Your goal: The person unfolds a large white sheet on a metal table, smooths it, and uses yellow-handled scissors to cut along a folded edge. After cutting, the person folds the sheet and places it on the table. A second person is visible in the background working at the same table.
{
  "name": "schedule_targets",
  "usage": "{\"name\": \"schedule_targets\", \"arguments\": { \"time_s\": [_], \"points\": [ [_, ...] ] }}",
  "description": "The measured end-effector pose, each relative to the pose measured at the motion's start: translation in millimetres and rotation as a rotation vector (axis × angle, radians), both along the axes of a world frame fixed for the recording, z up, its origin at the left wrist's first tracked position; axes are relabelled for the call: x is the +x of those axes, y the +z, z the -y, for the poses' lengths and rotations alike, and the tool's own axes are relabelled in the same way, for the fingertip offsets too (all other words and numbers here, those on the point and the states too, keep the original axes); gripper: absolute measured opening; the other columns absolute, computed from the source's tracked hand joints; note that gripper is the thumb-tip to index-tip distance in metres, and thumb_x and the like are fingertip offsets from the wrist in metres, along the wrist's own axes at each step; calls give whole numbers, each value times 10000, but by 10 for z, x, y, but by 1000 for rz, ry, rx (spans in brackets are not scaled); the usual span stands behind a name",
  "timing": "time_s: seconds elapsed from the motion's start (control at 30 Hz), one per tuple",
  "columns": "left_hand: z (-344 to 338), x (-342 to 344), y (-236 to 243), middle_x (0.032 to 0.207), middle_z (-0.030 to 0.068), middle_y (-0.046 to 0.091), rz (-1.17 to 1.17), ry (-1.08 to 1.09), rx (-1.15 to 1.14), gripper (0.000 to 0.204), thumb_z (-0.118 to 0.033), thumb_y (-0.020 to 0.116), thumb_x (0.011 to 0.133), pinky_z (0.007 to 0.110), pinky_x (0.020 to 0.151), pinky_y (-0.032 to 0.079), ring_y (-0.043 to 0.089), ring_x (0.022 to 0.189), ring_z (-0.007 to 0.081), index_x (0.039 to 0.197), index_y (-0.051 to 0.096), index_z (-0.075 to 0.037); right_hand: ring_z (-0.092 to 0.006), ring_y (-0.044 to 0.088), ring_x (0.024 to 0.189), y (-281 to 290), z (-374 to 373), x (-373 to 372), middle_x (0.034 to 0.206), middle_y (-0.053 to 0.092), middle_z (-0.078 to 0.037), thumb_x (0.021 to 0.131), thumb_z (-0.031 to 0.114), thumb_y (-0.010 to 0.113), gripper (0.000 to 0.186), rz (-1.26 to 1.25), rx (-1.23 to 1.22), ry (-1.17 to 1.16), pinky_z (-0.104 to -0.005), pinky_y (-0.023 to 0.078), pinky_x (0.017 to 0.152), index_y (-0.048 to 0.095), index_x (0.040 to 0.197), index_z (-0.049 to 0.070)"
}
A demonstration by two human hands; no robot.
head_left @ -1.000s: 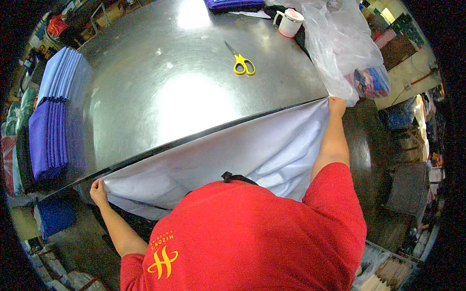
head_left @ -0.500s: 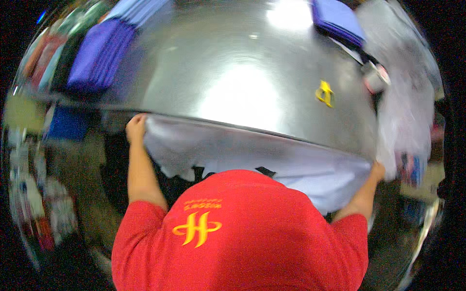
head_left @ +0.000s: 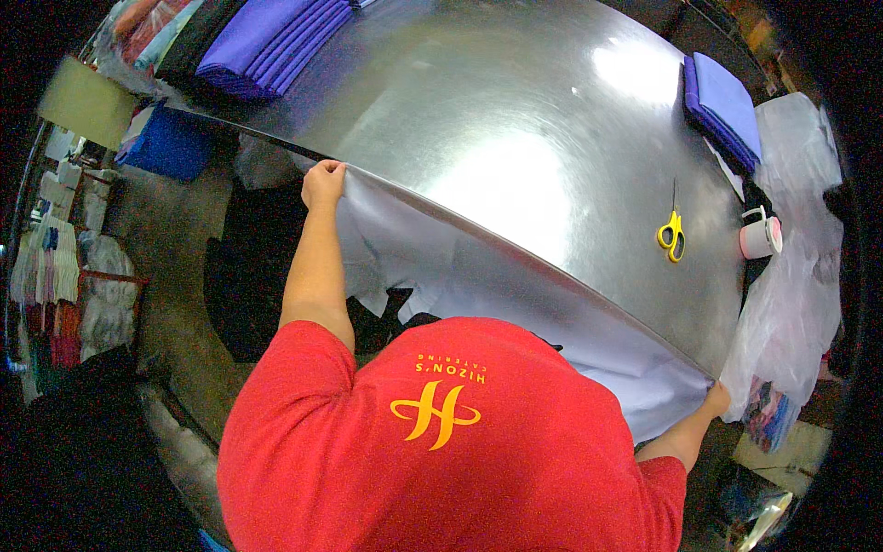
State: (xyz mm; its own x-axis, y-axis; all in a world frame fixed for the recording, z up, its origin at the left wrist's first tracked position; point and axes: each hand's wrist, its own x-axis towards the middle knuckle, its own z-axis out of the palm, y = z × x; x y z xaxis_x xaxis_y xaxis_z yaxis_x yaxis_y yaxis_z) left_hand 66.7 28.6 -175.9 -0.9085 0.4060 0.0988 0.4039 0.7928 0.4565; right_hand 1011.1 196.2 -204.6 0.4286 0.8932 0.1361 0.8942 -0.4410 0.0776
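Note:
A wide white cloth point(head_left: 460, 267) with a pale lilac cast hangs stretched along the near edge of the metal table point(head_left: 405, 120). Its upper left corner is pinched in my left hand point(head_left: 324, 184), fingers closed at the table edge. Far to the right, my right hand point(head_left: 716, 399) is closed on the other upper corner, low by the table's right end. My arms are spread wide. The cloth's lower part is partly hidden behind my red shirt point(head_left: 515, 442).
Yellow-handled scissors point(head_left: 672, 237) lie on the right of the table, near a white mug-like container point(head_left: 760, 236). Folded purple cloths point(head_left: 267, 46) are stacked at far left, more purple and blue cloths point(head_left: 722, 101) at far right. Clear plastic sheeting point(head_left: 791, 248) drapes the right side.
The view has turned, so the table edge slants more steeply and its things sit further right. Both hands keep hold of the cloth's corners, which stays stretched between them.

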Motion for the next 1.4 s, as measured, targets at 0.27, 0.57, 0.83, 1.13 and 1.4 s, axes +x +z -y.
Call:
{"name": "schedule_targets", "arguments": {
  "time_s": [0.27,0.57,0.83,1.13,1.4],
  "points": [
    [-15,12,61,869,49,680,-3,14,-73,213,-380,618,770,371,690,500,645,828,248,866,697,-207,-315,636,833,18,-8,-64,891,672,-134,783,405,548,354,-58,-45,-64,-417,479,745,697,967,142],
    [-134,-57,-75,860,97,673,96,-121,55,267,-349,610,753,374,708,491,644,804,274,867,690,-121,-318,615,925,-227,58,-88,998,656,-121,803,351,503,353,-15,133,-192,-406,467,815,672,1022,133],
    [-154,1617,-69,815,116,631,104,-1015,303,114,-148,623,743,334,691,485,615,777,261,787,646,-45,-207,620,768,349,351,-3392,1090,595,-111,859,194,565,379,-1172,347,704,-305,518,667,523,1197,29],
    [509,1273,785,767,90,600,-63,-1155,385,108,-181,609,742,375,610,483,602,705,284,760,629,-77,-297,624,794,869,1592,-6534,875,643,-151,824,128,608,158,-1004,77,1311,-348,493,717,641,946,33],
    [1622,541,885,778,85,599,-191,-865,557,104,-174,619,763,343,608,493,606,707,271,798,632,-77,-271,632,660,1137,2272,-7527,758,643,-99,773,202,652,144,-799,303,1657,-364,507,582,628,882,112]
  ]
}}
